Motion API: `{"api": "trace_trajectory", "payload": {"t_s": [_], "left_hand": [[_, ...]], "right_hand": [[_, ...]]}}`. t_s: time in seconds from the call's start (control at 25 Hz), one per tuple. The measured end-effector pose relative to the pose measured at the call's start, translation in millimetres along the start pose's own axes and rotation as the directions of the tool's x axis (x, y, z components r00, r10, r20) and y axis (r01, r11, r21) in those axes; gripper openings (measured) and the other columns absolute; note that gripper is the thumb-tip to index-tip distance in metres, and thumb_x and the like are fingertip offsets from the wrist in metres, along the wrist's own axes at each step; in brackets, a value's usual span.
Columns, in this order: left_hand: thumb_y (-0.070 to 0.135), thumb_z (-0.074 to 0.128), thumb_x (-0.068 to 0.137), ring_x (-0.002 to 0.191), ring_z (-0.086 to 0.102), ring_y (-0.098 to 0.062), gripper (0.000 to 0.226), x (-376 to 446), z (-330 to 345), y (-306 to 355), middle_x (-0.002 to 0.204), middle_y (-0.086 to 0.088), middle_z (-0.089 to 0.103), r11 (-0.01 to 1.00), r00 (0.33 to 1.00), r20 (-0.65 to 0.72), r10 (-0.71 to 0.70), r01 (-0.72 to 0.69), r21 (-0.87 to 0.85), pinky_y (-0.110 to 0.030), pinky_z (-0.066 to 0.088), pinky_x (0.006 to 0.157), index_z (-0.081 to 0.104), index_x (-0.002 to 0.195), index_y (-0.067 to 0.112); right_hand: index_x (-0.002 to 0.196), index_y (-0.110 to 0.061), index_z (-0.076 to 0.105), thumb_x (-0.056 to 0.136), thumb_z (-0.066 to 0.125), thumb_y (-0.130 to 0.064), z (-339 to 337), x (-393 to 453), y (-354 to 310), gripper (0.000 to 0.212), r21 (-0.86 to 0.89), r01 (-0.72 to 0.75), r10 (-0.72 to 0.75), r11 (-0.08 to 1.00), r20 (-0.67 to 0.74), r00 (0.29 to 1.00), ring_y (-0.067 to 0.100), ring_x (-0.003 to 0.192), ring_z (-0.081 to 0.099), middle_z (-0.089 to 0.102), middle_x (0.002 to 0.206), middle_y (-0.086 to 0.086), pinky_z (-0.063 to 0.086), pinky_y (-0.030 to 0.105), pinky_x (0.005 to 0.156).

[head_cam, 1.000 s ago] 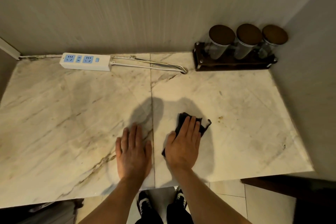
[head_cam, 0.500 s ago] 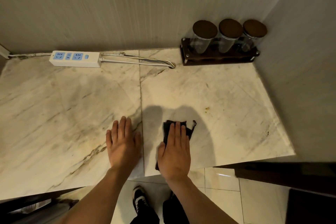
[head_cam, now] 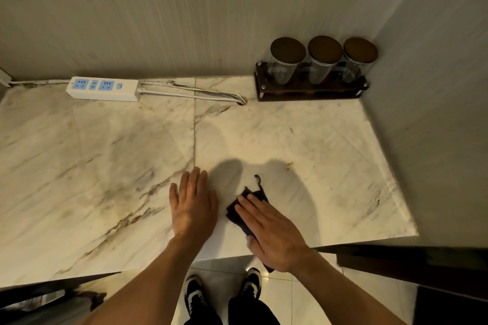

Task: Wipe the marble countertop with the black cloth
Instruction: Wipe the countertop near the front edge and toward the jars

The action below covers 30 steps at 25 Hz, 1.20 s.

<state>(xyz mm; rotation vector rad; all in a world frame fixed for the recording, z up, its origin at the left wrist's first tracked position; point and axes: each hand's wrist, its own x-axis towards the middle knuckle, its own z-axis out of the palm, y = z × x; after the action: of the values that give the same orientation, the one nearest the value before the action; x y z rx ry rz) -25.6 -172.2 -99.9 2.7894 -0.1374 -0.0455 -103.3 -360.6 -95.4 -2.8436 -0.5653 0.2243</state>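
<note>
The marble countertop (head_cam: 105, 166) is pale with brown veins and a seam down its middle. A small black cloth (head_cam: 239, 212) lies near the front edge, right of the seam, with a loose thread pointing away from me. My right hand (head_cam: 272, 232) presses flat on the cloth, fingers angled left, its heel at the counter's front edge; most of the cloth is hidden under it. My left hand (head_cam: 191, 206) rests flat on the bare marble just left of the cloth, fingers together, holding nothing.
A white power strip (head_cam: 103, 88) with its cable (head_cam: 195, 93) lies along the back wall. Three lidded glass jars in a dark wooden rack (head_cam: 311, 87) stand in the back right corner. A small yellowish speck (head_cam: 289, 165) sits beyond the cloth. Walls close the back and right.
My right hand has drawn the cloth back toward the front edge and turned its fingers leftward. My left hand stays flat beside it.
</note>
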Motion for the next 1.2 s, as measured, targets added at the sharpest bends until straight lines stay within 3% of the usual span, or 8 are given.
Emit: {"api": "trace_trajectory", "payload": {"t_s": [0.28, 0.44, 0.92, 1.2], "left_hand": [[0.042, 0.017, 0.092, 0.144, 0.011, -0.022, 0.061, 1.7, 9.4, 9.3, 0.154, -0.005, 0.029, 0.997, 0.998, -0.015, -0.067, 0.066, -0.044, -0.046, -0.001, 0.117, 0.034, 0.143, 0.013], [0.044, 0.017, 0.093, 0.145, 0.011, -0.021, 0.062, 0.7, 10.9, 9.9, 0.155, -0.003, 0.027, 0.997, 0.997, -0.001, -0.073, 0.073, -0.004, -0.044, -0.002, 0.117, 0.033, 0.144, 0.014], [0.044, 0.028, 0.093, 0.142, 0.023, -0.025, 0.059, 2.4, 12.1, 11.8, 0.149, -0.006, 0.038, 0.992, 0.996, 0.003, -0.087, 0.086, 0.09, -0.048, 0.007, 0.114, 0.038, 0.141, 0.012], [0.041, 0.036, 0.091, 0.14, 0.026, -0.028, 0.058, 2.7, 12.2, 13.0, 0.148, -0.009, 0.04, 0.995, 0.997, -0.011, -0.077, 0.077, 0.067, -0.051, 0.012, 0.113, 0.038, 0.141, 0.011]], "right_hand": [[0.15, -0.017, 0.019, 0.094, 0.039, -0.033, -10.7, 11.9, 29.1, 0.062, -0.013, 0.134, -0.133, 0.991, 0.081, 0.988, 0.013, 0.146, 0.003, 0.012, 0.16, -0.001, 0.018, 0.038, 0.117], [0.15, -0.016, 0.02, 0.094, 0.037, -0.034, -16.9, 27.8, 41.4, 0.061, -0.027, 0.135, -0.132, 0.991, 0.076, 0.988, 0.014, 0.146, 0.007, 0.015, 0.159, 0.0, 0.022, 0.04, 0.115], [0.15, -0.014, 0.022, 0.093, 0.038, -0.032, -34.3, 95.5, 82.3, 0.061, -0.018, 0.127, -0.127, 0.992, 0.044, 0.991, 0.014, 0.146, 0.006, 0.017, 0.158, 0.002, 0.016, 0.035, 0.118], [0.15, -0.013, 0.018, 0.092, 0.025, -0.039, -45.0, 139.2, 100.1, 0.064, -0.08, 0.047, -0.047, 0.996, -0.004, 0.999, 0.015, 0.146, 0.004, 0.015, 0.159, 0.004, 0.008, 0.034, 0.118]]}}
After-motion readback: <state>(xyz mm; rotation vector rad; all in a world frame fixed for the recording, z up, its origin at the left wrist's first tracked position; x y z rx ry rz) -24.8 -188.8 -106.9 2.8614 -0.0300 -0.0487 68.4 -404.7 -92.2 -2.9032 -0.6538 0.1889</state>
